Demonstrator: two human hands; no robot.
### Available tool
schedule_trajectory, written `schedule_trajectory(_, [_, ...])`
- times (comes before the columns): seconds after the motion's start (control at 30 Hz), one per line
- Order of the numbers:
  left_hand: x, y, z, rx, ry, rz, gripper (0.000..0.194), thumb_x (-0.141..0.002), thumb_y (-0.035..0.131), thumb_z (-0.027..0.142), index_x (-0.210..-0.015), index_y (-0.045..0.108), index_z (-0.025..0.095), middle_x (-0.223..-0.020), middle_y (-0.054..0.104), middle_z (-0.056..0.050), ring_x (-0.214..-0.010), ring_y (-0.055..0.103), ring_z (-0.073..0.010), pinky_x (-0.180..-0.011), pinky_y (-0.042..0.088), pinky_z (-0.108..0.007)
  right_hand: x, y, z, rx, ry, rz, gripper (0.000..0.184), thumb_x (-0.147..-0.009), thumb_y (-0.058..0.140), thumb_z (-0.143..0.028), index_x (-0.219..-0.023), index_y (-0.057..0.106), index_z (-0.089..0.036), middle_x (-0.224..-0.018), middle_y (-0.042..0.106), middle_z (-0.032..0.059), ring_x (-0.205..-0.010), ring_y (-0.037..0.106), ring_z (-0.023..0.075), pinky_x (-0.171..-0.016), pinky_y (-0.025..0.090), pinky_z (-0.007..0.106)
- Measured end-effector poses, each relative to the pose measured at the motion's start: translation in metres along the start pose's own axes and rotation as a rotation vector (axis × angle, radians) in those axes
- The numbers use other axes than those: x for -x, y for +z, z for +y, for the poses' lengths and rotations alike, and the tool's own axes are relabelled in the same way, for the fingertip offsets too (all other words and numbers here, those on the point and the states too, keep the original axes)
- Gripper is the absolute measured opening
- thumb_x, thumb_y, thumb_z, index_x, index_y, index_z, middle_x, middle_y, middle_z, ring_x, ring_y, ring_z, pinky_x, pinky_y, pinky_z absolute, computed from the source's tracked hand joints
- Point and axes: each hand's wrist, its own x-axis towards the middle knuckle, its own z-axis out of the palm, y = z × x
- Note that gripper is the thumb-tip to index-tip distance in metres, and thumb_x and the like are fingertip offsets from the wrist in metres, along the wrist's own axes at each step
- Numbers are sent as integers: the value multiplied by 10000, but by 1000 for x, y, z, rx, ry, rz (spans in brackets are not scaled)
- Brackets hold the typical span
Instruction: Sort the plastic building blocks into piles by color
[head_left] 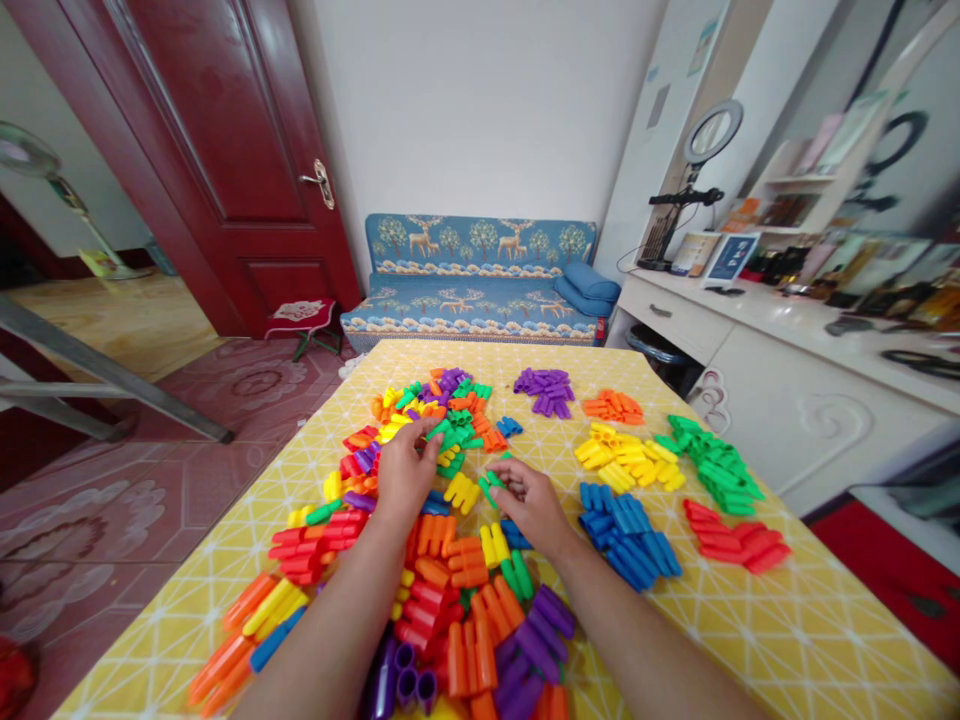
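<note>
My left hand (407,468) reaches into the mixed pile of plastic tube pieces, thumb and forefinger pinched at a green tube piece (438,429). Other green tube pieces (459,430) lie just past its fingertips. My right hand (531,497) has its fingers closed on green tube pieces (491,487), above the tablecloth. Between the hands lies a yellow tube piece (461,493). Orange tube pieces (435,535), red tube pieces (427,612) and purple tube pieces (536,640) are heaped nearer to me, partly hidden by my forearms.
Sorted by colour on the yellow tablecloth (825,640) are a purple pile (545,391), orange pile (613,406), yellow pile (626,457), green pile (712,462), blue pile (628,535) and red pile (735,537). A sofa (480,290) stands beyond; a white dresser (787,345) is at right.
</note>
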Motion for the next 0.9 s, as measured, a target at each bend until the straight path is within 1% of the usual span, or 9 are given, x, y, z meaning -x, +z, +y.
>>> schedule_trajectory(0.13, [3,-4,6,-241,1,-151,273,-842,559,319,-1071,685,243,-938,728,-39,-782,655,-199,-662,470,-283,-2,1,2,-54,29,77,283,-757,589,-279,-1027,597,-193,-814,627,6,-550,553,100,-482,465,217])
schedule_trajectory(0.23, [5,-5,9,-330,12,-224,252,-839,563,319,-1042,698,257,-953,718,-38,-832,654,-212,-679,471,-286,-4,0,0,-85,37,124,310,-750,595,-296,-1042,571,-194,-787,610,-7,-511,539,90,-468,464,218])
schedule_trajectory(0.37, [4,-5,11,-295,119,-130,250,-821,563,228,-1035,690,253,-1060,669,-47,-985,620,-218,-818,484,-299,-5,-2,-2,-109,64,169,331,-734,610,-327,-1034,562,-197,-770,605,-13,-511,539,96,-446,455,215])
schedule_trajectory(0.47, [5,-5,16,-180,243,-92,215,-853,548,264,-1010,694,246,-1028,674,-47,-1000,608,-207,-881,465,-300,-6,-3,-3,-125,85,201,344,-717,624,-349,-1018,566,-194,-769,613,-6,-537,557,111,-438,452,216])
schedule_trajectory(0.6, [10,-6,26,-168,293,-346,219,-880,534,354,-924,717,241,-863,716,-31,-790,640,-173,-707,455,-258,-7,-4,-2,-128,98,206,346,-720,616,-358,-1018,566,-189,-793,625,10,-563,572,118,-432,440,208])
schedule_trajectory(0.67, [13,-6,31,-255,321,-467,218,-850,572,395,-925,719,252,-865,718,-28,-782,645,-181,-661,432,-256,-7,-5,-2,-132,96,203,340,-722,613,-361,-1014,568,-191,-798,625,13,-567,572,118,-431,436,207])
schedule_trajectory(0.73, [15,-6,34,-340,340,-519,232,-811,612,425,-944,717,267,-900,710,-28,-818,648,-197,-651,423,-260,-7,-5,-1,-140,90,205,333,-719,617,-364,-1001,573,-193,-791,625,13,-565,572,120,-433,437,210])
schedule_trajectory(0.8, [15,-6,34,-375,341,-530,237,-805,618,422,-965,713,275,-925,698,-28,-825,647,-195,-647,427,-259,-8,-5,0,-143,87,208,330,-715,623,-363,-992,577,-191,-786,631,13,-553,569,119,-435,441,215])
schedule_trajectory(0.9, [14,-4,33,-339,361,-438,248,-853,568,365,-1046,689,268,-1010,676,-43,-914,633,-200,-730,464,-272,-8,-4,0,-140,89,211,324,-718,619,-366,-987,577,-190,-785,635,8,-515,548,104,-433,437,214])
